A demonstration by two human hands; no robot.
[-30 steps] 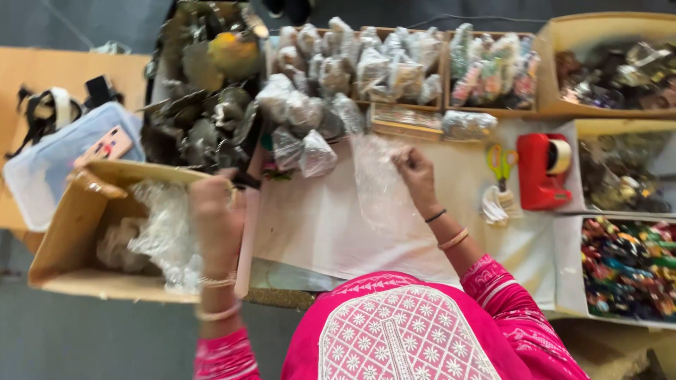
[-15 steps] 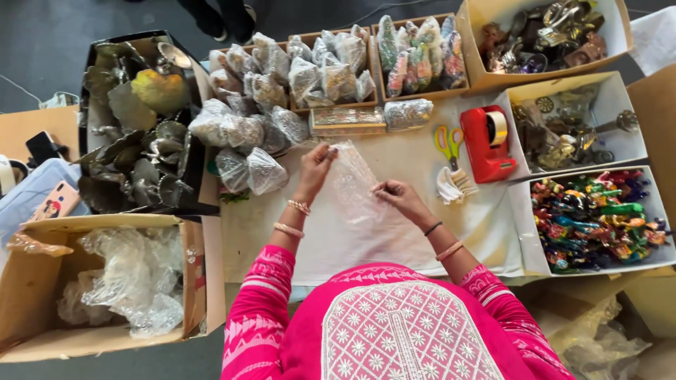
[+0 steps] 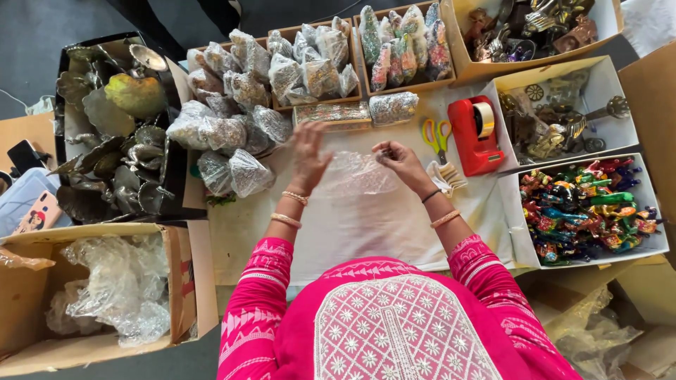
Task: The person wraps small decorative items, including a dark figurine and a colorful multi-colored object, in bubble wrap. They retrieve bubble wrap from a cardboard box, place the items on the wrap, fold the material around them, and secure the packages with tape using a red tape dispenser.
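Left hand (image 3: 308, 153) flat, fingers spread wide, pressing on bubble-wrap sheet (image 3: 359, 174) mid-counter (image 3: 352, 232). Right hand (image 3: 401, 158) pinching sheet's top-right edge, fingers narrow. Sheet lies betw both hands on white cloth. Red tape dispenser (image 3: 477, 134) + scissors (image 3: 436, 135) just right of right hand. Wrapped bundles (image 3: 232, 134) near left hand.

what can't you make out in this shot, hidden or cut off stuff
Head view:
- Left hand: palm faces down, so whether it touches the bubble wrap is hidden.
- Right hand: fingertips blurred; grip on the wrap unclear.
- Wrapped bundles: contents hidden by wrap.
- Cardboard box: cut off by left and bottom edges.
- Top right box: cut off by top edge.
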